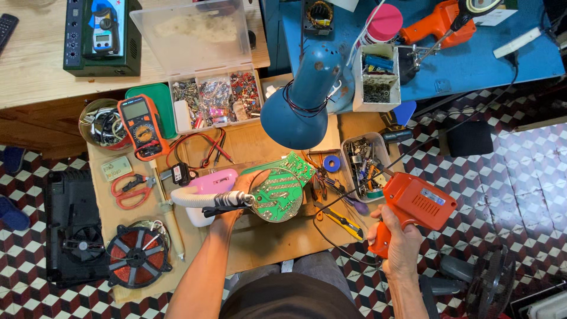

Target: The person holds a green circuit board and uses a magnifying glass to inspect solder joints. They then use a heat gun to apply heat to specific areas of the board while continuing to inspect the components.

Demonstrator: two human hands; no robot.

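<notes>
Green and round, the circuit board [277, 195] stands tilted on the cardboard-covered workbench [266, 236], just below the blue desk lamp [298, 109]. The left hand [239, 192] curls shut around its left rim, thumb on the solder side, and also pins a black-handled tool [227, 204] against the palm. The board looks light, stiff and thin; its solder side is studded with sharp joints and fine traces, so the bare rim is judged the safest place to hold it, away from the copper. The right hand [398, 233], down and right of the lamp, is wrapped tight on the grip of an orange soldering gun [413, 207]. That gun seems front-heavy and hard-shelled, and its trailing black cord [331, 236] could drag. Left of the lamp sit an orange multimeter [140, 125] and a clear parts box [215, 97].
</notes>
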